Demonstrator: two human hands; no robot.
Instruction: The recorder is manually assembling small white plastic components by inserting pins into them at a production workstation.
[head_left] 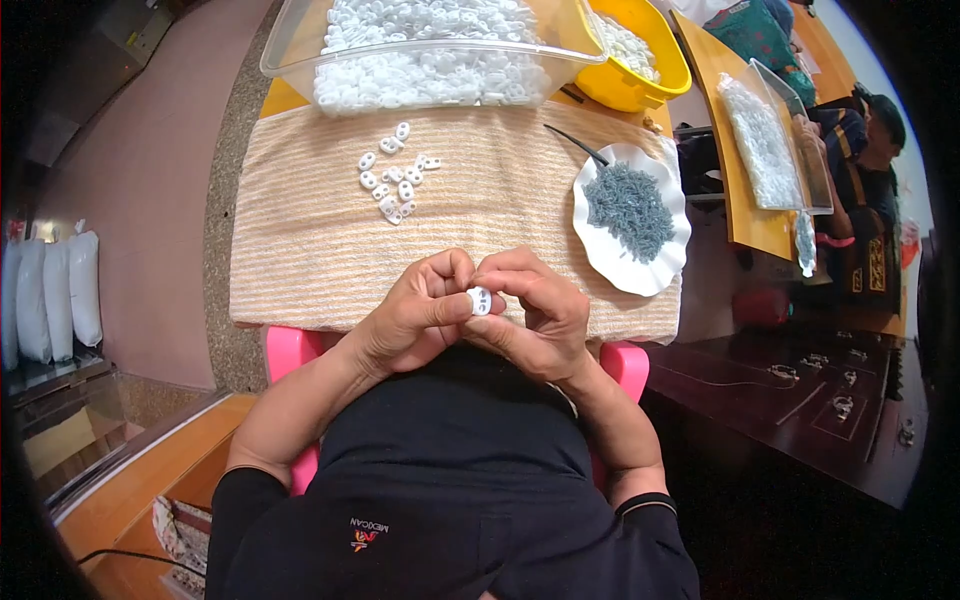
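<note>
From my distant seat, I see the left hand (410, 315) and the right hand (545, 312) meeting above the near edge of the cloth (300, 240). Both are closed, gripping one small white piece (481, 301) with the fingertips. Counting from this piece, loose white parts (390, 174) lie at 11 o'clock, and at 12 stands the clear box (430, 52), full of similar ones. The yellow tub (640, 99) is at 1 o'clock. At 2, the plate (582, 222) carries gray bits (632, 210) and one black stick (575, 143).
</note>
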